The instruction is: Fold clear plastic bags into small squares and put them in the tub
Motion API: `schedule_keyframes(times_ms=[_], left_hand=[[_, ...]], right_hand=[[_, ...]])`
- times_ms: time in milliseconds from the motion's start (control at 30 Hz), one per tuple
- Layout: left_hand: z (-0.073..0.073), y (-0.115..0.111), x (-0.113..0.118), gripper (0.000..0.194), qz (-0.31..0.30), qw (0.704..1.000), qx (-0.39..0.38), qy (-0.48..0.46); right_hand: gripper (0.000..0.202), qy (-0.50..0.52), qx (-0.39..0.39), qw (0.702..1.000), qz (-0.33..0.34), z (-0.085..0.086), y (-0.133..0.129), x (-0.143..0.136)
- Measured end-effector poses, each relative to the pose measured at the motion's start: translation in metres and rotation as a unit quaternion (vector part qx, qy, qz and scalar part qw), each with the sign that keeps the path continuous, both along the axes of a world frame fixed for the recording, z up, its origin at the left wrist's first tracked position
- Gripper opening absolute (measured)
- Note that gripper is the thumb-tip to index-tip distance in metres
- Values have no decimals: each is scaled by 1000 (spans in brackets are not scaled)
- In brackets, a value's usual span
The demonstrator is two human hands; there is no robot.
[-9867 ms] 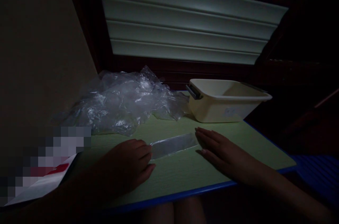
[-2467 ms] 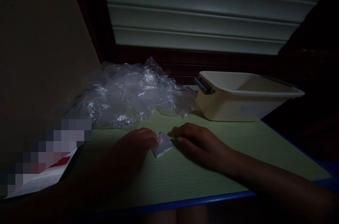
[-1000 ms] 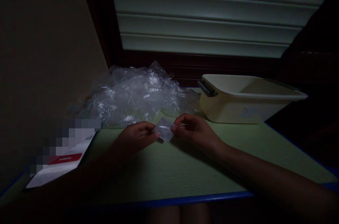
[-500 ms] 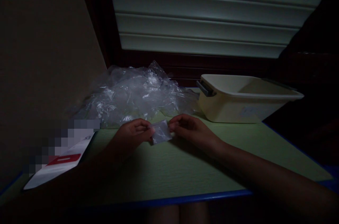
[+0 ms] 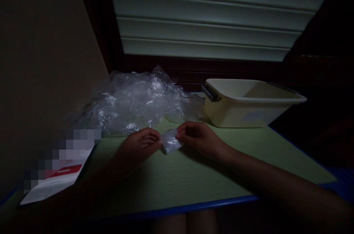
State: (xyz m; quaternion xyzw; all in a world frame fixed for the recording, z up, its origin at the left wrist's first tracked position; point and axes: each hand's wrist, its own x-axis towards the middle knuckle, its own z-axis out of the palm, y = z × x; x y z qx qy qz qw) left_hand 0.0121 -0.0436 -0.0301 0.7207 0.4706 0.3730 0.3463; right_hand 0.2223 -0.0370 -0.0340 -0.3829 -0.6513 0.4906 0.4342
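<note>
Between my two hands is a small, folded piece of clear plastic, like a flattened bag (image 5: 170, 142), held just above the green tabletop (image 5: 177, 178). The thumb and fingers of my left hand (image 5: 142, 143) pinch its left edge. My right hand (image 5: 200, 137) grips its upper right corner between thumb and fingertips. Behind my hands, a large heap of crumpled clear plastic bags (image 5: 135, 97) covers the back left of the table. The light is dim, so print or contents on the folded plastic cannot be made out.
A cream plastic tub (image 5: 235, 110) with dark handles stands at the back right. At the left lies a white and red printed sheet or booklet (image 5: 59, 182), partly blurred out. Blue edging (image 5: 193, 205) runs along the table's front. A slatted shutter (image 5: 215, 24) rises behind.
My right hand has closed on the folded plastic's right corner, where before its fingertips were only beside it. The plastic has tilted slightly, and the whole view has shifted a little.
</note>
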Motion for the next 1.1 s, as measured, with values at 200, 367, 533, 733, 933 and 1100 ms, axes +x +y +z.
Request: schedule_keyframes(times_ms=[200,367,533,733,933,1100], left_hand=[[-1,-13,-1,21,-89,965,202,144],[-9,-13,-2,29,-142,921,295,211],[-11,-9,-5,33,-141,865,390,283],[-14,-8,-5,32,-137,837,434,302],[-13,-9,-5,31,-134,839,423,315],[-11,-11,-4,30,-135,844,416,311]], right_hand=[[13,-25,111,991,-71,17,1,10],[18,-22,230,958,-170,51,3,36],[5,-233,316,853,-344,107,25,84],[20,-458,108,826,-310,136,76,127],[31,-523,-56,821,-220,115,106,127],[31,-555,-88,809,-171,105,105,128]])
